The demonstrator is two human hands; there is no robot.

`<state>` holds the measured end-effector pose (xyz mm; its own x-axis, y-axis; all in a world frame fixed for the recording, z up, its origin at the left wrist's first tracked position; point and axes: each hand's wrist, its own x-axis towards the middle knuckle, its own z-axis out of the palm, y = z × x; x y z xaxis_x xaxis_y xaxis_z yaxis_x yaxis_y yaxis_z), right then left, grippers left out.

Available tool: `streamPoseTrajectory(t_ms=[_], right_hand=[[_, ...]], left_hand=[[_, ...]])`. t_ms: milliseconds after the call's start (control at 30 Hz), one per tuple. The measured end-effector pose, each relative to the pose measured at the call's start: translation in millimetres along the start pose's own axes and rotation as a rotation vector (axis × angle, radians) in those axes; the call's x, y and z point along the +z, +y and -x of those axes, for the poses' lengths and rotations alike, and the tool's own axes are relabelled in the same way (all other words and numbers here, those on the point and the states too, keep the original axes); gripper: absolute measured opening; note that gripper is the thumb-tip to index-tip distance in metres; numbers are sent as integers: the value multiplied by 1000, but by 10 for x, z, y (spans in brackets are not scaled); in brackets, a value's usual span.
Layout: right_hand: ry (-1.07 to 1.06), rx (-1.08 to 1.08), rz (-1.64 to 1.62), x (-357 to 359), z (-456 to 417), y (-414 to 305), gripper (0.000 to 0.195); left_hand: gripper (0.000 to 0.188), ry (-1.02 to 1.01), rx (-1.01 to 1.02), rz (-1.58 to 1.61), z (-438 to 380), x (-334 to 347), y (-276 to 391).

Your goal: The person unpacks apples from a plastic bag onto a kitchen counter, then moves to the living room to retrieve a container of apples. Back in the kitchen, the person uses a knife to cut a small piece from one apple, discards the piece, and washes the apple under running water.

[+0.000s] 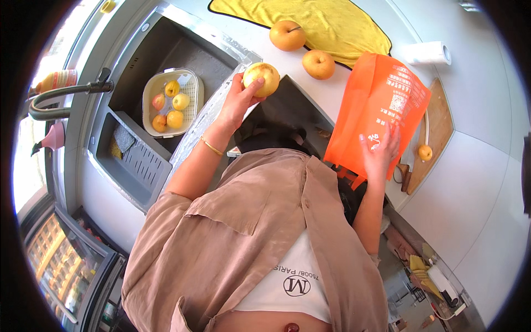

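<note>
My left hand (244,99) holds a round yellow fruit (267,79) with brown patches, an apple or a pear, beside the sink's near edge. My right hand (381,151) lies with fingers spread on an orange bag (369,99) that bears white writing and a printed code. The bag lies flattish at the counter's front edge, its handles hanging toward me. Beyond the hands, two brownish Asian pears (287,36) sit by a yellow cloth (327,20) with dark edging; the nearer pear (318,65) is close to the bag.
In the grey sink (174,39), a white draining basket (193,89) holds several apples or similar fruits. A faucet (68,88) arches from the left. Right of the bag are a wooden cutting board (440,128), a knife (406,176) and a paper roll (427,54). An opening (286,103) gapes below the counter.
</note>
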<state>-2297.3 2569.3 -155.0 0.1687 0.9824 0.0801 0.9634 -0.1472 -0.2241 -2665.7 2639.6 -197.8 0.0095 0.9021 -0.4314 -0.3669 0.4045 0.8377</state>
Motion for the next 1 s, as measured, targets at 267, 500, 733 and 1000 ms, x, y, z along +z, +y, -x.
streamPoseTrajectory(t_ms=[267, 500, 733, 1000], right_hand=[[-305, 94, 207, 286, -49, -123, 106], [-147, -43, 285, 318, -90, -264, 106], [-253, -111, 310, 468, -162, -337, 96], [-163, -69, 47, 539, -71, -82, 72]], left_hand=[[73, 138, 34, -543, -145, -239, -48], [74, 71, -71, -427, -177, -345, -6], [76, 125, -7, -552, -124, -380, -10], [75, 283, 353, -969, 22, -377, -55]])
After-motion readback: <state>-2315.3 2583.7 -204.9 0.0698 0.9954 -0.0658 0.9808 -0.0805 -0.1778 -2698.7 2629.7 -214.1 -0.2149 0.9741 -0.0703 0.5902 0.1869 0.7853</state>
